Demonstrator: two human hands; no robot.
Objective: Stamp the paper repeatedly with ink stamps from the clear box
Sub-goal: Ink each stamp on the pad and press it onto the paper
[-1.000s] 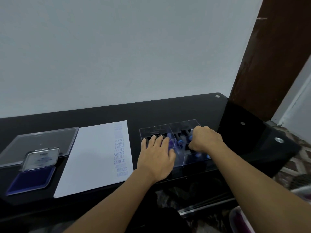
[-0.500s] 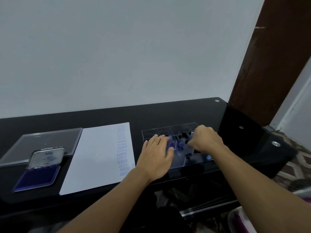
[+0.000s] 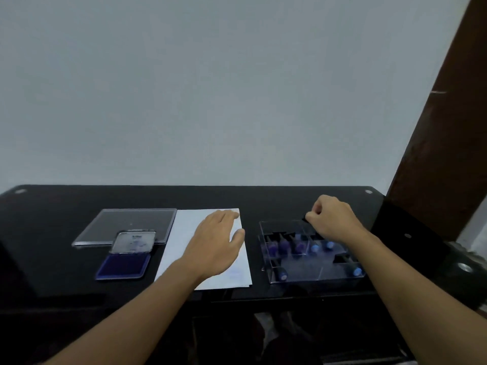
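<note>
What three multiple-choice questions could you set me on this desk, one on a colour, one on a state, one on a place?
1. The ink pad is coloured: A red; B blue; C green.
2. The ink pad is: A open; B shut; C upside down.
3. The left hand rests on: A the ink pad; B a keyboard; C the paper.

Answers: B, the inked surface shows blue; A, its lid stands raised behind that surface; C, the fingers lie flat on the white sheet.
</note>
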